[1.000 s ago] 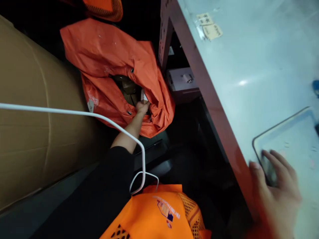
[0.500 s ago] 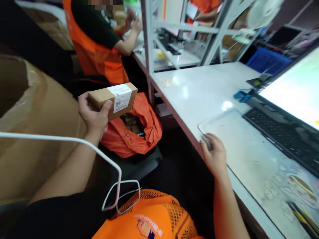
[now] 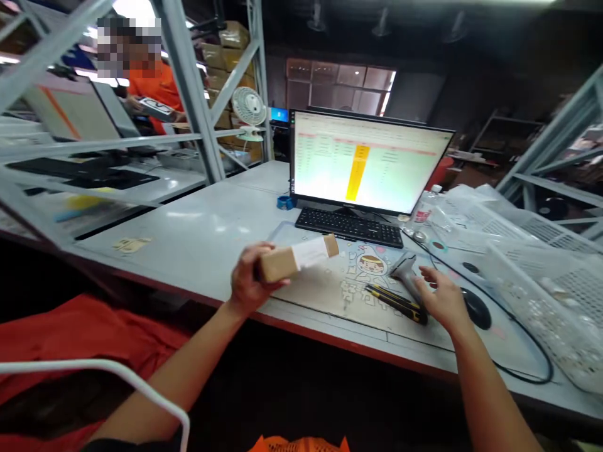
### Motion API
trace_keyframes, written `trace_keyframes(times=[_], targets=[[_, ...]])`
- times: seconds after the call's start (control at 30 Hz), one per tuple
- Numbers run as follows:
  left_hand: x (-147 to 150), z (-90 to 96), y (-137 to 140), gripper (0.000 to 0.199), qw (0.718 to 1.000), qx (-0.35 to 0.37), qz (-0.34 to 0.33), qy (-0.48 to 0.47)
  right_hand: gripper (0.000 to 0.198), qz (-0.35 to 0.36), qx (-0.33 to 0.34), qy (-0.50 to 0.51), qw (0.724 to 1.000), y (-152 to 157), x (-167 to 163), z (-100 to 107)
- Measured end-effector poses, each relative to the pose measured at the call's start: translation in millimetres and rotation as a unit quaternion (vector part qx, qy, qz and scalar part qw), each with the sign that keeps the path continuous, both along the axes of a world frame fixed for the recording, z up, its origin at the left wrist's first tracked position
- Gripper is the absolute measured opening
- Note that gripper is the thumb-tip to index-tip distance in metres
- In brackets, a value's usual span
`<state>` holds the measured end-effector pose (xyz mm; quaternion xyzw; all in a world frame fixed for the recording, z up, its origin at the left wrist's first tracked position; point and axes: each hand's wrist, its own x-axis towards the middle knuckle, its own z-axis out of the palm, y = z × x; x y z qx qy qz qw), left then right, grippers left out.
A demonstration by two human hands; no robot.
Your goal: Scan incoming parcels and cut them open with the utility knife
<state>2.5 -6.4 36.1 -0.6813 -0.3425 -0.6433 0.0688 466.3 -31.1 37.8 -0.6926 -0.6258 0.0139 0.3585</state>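
Note:
In my left hand (image 3: 249, 279) is a small brown cardboard box (image 3: 280, 263) with a white label, held above the front of the desk mat (image 3: 330, 298). My fingers wrap around its near end. My right hand (image 3: 445, 301) is over the right part of the mat, fingers apart, close to the handle of a grey barcode scanner (image 3: 404, 269). Whether the fingers touch the handle, I cannot tell. Yellow-and-black utility knives (image 3: 393, 301) lie just left of that hand, and a black mouse (image 3: 475, 309) sits to its right.
A monitor (image 3: 362, 166) and a black keyboard (image 3: 348, 226) stand behind the mat. White plastic baskets (image 3: 541, 295) and a bottle (image 3: 423, 207) are on the right. A black cable (image 3: 541, 355) loops there. Lower left is a red bag (image 3: 94, 339); a co-worker (image 3: 155, 88) stands beyond the metal frame (image 3: 188, 81).
My view has swung right and up towards the monitor. The box has moved from above the red bag to over the desk. My right hand has gone from the desk edge to beside the scanner.

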Motion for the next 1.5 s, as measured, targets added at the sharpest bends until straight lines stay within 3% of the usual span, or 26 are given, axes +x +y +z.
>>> trace_keyframes(times=[0.1,0.23,0.37,0.57,0.7,0.8,0.87,0.93,1.07,1.23,1.5], targets=[[33,-24.9,0,0.058,0.983,0.051,-0.071,0.161,0.055,-0.022,-0.084,-0.053,0.995,11,18,-17],[48,-47.2,-9,0.042,0.962,-0.033,-0.066,0.262,0.061,-0.034,-0.174,-0.121,0.977,21,8,-23],[50,-53.8,-14,0.042,0.958,-0.068,-0.055,0.272,0.071,-0.081,-0.231,-0.156,0.957,29,-8,-15],[51,-54.9,-14,0.042,0.957,-0.075,-0.056,0.275,0.052,-0.117,-0.269,-0.171,0.941,39,-24,-3],[48,-56.9,-16,0.047,0.970,-0.043,-0.061,0.231,0.046,-0.118,-0.250,-0.143,0.950,36,-22,9],[46,-53.3,-17,0.055,0.992,-0.045,-0.056,0.108,0.041,-0.077,-0.209,-0.065,0.973,20,-15,26],[45,-44.8,-16,0.062,0.996,-0.091,-0.017,-0.018,0.044,-0.023,-0.176,-0.017,0.984,1,-12,41],[44,-31.9,-13,0.067,0.980,-0.165,0.020,-0.105,0.047,0.047,-0.126,0.001,0.991,-23,-14,57],[44,-5.9,1,0.069,0.953,-0.271,0.022,-0.132,0.038,0.173,-0.056,-0.024,0.983,-70,-35,87],[42,2.2,21,0.063,0.942,-0.277,0.003,-0.187,0.027,0.270,-0.071,-0.089,0.956,-93,-76,105],[38,-1.7,21,0.065,0.935,-0.287,0.011,-0.208,0.016,0.291,-0.138,-0.189,0.928,-74,-115,97]])
